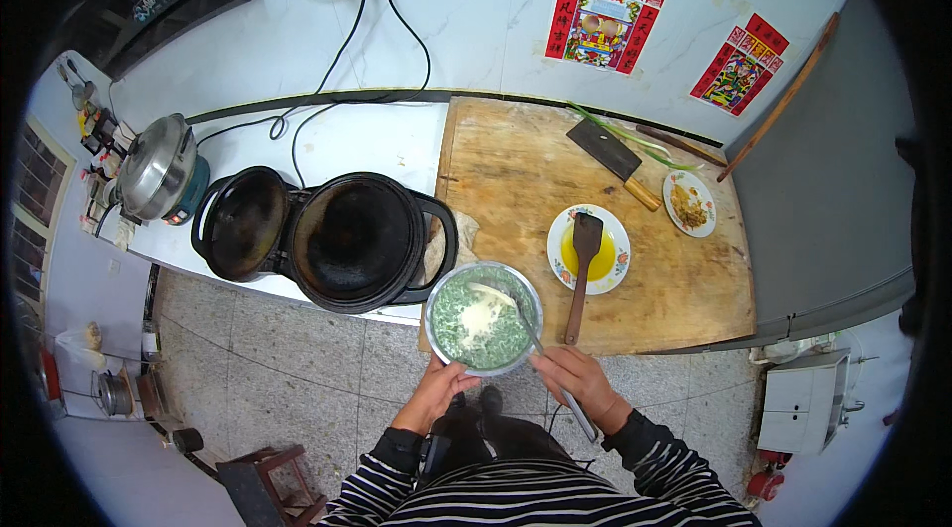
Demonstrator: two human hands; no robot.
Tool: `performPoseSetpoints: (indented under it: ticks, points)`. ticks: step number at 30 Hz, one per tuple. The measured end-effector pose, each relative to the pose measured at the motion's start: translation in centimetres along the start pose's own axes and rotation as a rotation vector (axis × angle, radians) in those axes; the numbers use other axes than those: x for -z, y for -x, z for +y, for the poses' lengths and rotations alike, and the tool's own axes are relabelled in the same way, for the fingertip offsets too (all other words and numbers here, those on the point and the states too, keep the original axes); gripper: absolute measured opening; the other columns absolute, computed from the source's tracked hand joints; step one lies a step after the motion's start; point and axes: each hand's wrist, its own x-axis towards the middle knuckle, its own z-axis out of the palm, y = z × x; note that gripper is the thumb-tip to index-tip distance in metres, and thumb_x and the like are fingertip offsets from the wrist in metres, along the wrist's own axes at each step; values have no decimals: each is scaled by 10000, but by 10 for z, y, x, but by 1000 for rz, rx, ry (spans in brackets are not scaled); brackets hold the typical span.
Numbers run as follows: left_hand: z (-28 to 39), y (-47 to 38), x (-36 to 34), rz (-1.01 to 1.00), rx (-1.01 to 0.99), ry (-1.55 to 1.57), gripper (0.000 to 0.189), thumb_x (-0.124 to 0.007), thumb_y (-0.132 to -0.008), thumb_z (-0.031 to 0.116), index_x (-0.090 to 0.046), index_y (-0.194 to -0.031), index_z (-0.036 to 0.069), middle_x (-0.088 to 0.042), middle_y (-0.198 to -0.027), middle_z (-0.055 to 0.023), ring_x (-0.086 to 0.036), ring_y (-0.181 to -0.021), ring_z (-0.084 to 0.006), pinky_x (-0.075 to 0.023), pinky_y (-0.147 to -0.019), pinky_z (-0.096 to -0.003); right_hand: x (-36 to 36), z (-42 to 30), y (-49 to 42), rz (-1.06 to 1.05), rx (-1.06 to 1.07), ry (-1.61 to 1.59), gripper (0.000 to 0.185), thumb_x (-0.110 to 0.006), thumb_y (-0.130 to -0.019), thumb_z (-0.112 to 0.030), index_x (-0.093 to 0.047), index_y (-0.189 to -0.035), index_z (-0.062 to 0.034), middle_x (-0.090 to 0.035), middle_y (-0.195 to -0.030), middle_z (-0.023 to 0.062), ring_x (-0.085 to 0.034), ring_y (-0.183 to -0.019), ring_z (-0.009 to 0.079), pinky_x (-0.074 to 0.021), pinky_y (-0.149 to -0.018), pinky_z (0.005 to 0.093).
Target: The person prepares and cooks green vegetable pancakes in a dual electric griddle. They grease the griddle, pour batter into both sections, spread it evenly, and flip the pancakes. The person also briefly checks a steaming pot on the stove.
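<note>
My left hand (439, 392) grips the near rim of a metal bowl (538, 326), which overlaps the front left edge of the wooden board. Green batter with chopped greens (454, 304) fills the bowl, and a pale yellow patch lies on its surface. My right hand (580, 380) holds a long-handled metal spoon or ladle (534, 337), its head over the pale patch. To the bowl's right, a floral plate (556, 244) contains yellow liquid, probably oil. A dark wooden spatula (587, 237) rests across that plate, its handle reaching onto the board.
A black electric griddle (361, 241) lies unfolded on the white counter (372, 133), its cords running to a wall socket. Across the wooden board (506, 177) are a cleaver (602, 148), scallions (625, 133) and a small plate of seasoning (690, 201). Far left stands an electric pot (156, 166).
</note>
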Motion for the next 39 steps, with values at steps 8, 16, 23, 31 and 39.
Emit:
performPoseSetpoints:
  ticks: [8, 16, 23, 31, 39]
  points:
    - [0, -1, -9, 40, 30, 21, 673, -552, -912, 45, -209, -1484, 132, -516, -1346, -146, -668, -1057, -276, -626, -796, -385, -43, 14, 9, 477, -857, -775, 304, -577, -996, -163, -630, -1168, 81, -662, -976, 110, -687, -828, 185, -580, -736, 308]
    - [-8, -5, -8, 95, -33, 53, 684, -520, -858, -21, -230, -1466, 103, -535, -1302, -156, -652, -1051, -296, -622, -759, -400, -24, -3, 7, 599, -971, -996, 344, -575, -997, -182, -601, -1216, 83, -650, -979, 126, -685, -801, 209, -596, -721, 332]
    - [7, 26, -15, 89, -80, 45, 642, -516, -857, -15, -272, -1448, 41, -535, -1314, -170, -654, -1059, -306, -627, -769, -407, 12, -35, -9, 575, -849, -852, 287, -566, -989, -121, -622, -1170, 95, -657, -994, 146, -693, -759, 226, -587, -709, 330]
    - [32, 78, -18, 161, -100, 131, 629, -495, -856, -32, -275, -1444, 13, -549, -1309, -192, -672, -1043, -313, -632, -758, -376, 43, -72, -39, 335, -135, -253, 211, -634, -856, 69, -684, -1053, 11, -685, -885, 155, -696, -718, 236, -561, -642, 310]
    - [62, 119, 24, 202, -242, 131, 593, -500, -864, -5, -300, -1423, -11, -564, -1270, -206, -671, -1031, -330, -632, -775, -409, 36, -118, -86, 5, 219, -122, 481, -708, -738, 85, -644, -1204, -17, -643, -969, 147, -659, -775, 281, -547, -657, 334]
